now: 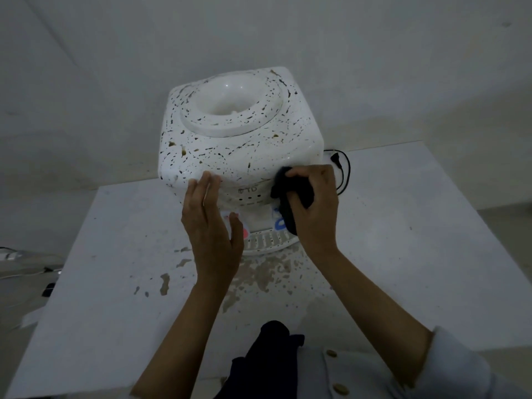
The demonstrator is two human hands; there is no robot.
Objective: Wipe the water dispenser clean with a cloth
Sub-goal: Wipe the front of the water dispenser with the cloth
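Observation:
A white tabletop water dispenser, speckled with dark and brownish spots, stands at the back of a white table. My right hand is shut on a dark cloth pressed against the dispenser's front right corner, above the blue tap. My left hand is open, fingers together, flat against the front left side, partly hiding the red tap. A slotted drip tray shows between my hands.
Brownish splatter stains cover the table in front of the dispenser. A black power cord loops behind the right side. Another dark cloth lies at the near edge by my body. Cables lie on the floor at left.

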